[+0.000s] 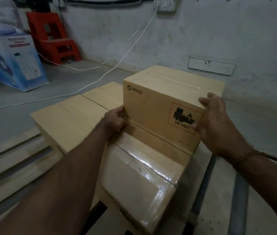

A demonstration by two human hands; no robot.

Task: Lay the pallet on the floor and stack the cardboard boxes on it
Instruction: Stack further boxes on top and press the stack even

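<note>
Seating: PICO box (pixel 161 106) on the second tier, resting on the lower boxes (pixel 76 119) at the far right of the stack.
Left hand (pixel 115 121): fingers curled against the box's lower left corner, pressing it.
Right hand (pixel 217 122): open palm flat on the right face, fingers over the top edge; box squeezed between both hands.
Pallet (pixel 12 160): flat on the floor, slats showing at left.
Near box (pixel 139 182): taped, glossy, likely slippery.
Method: judged best to slide the box square with the edges beneath, then release both hands together.
Bystanders: blue carton (pixel 15 63), red stool (pixel 54 38), white cable (pixel 100 68), all well apart.
</note>
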